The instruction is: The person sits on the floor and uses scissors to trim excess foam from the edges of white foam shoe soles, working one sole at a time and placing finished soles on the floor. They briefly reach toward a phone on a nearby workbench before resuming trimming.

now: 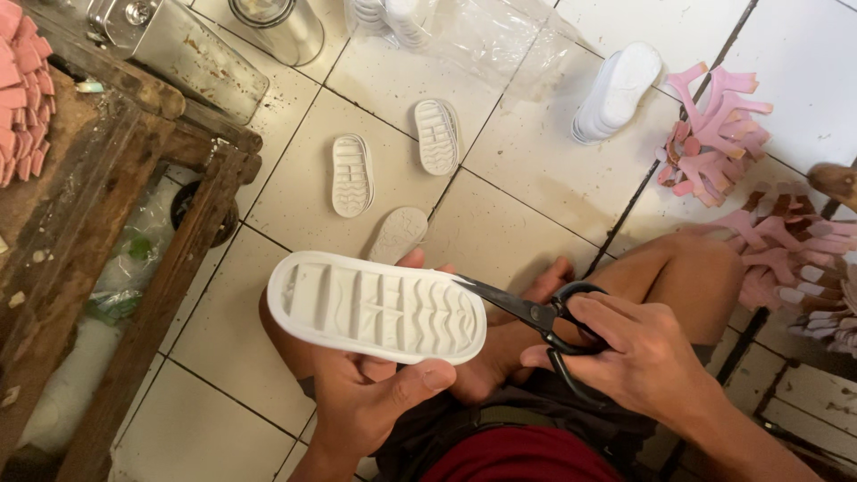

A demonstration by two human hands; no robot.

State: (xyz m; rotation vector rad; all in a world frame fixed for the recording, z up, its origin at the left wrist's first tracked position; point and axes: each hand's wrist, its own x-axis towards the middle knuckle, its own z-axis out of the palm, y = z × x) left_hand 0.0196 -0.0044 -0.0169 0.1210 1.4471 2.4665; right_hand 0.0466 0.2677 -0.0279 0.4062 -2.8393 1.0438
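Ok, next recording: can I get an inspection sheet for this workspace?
Surface: white tiled floor, dark grout lines.
Job's things: white shoe sole, tread up; black scissors, tips at its edge.
Clutter: three loose soles, sole stack, pink strap piles, clear plastic bag.
Hands: left hand grips the sole from below; right hand in the scissor loops.
Cables: nothing seen.
Surroundings: worn wooden bench, metal containers.

Above the white sole you hold, a clear plastic bag lies on the tiles, white soles inside it.
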